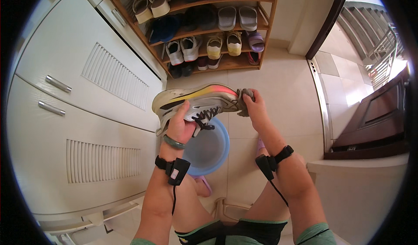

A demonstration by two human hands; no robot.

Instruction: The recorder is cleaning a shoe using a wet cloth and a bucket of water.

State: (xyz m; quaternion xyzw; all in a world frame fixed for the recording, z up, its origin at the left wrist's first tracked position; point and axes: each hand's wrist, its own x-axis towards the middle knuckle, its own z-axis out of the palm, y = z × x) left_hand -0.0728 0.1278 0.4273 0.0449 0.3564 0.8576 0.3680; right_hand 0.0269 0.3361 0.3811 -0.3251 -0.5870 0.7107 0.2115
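Note:
A grey and white sneaker (198, 100) with dark laces and a yellow-to-pink stripe along its sole is held on its side in mid-air. My left hand (180, 125) is closed around its middle, near the heel and ankle opening. At the shoe's right end, my right hand (256, 107) grips a crumpled grey-brown cloth (244, 102) and presses it against the toe. Part of the cloth is hidden behind my fingers. Below the shoe, a light blue basin (225, 145) stands on the floor, partly covered by the sneaker and my left hand.
A wooden shoe rack (244, 62) with several pairs of shoes and slippers stands ahead. White louvred cabinets (65, 127) line the left side. At the right, a dark door (374, 114) is open onto a stairway (361, 27). Black devices with cables are strapped to both my forearms.

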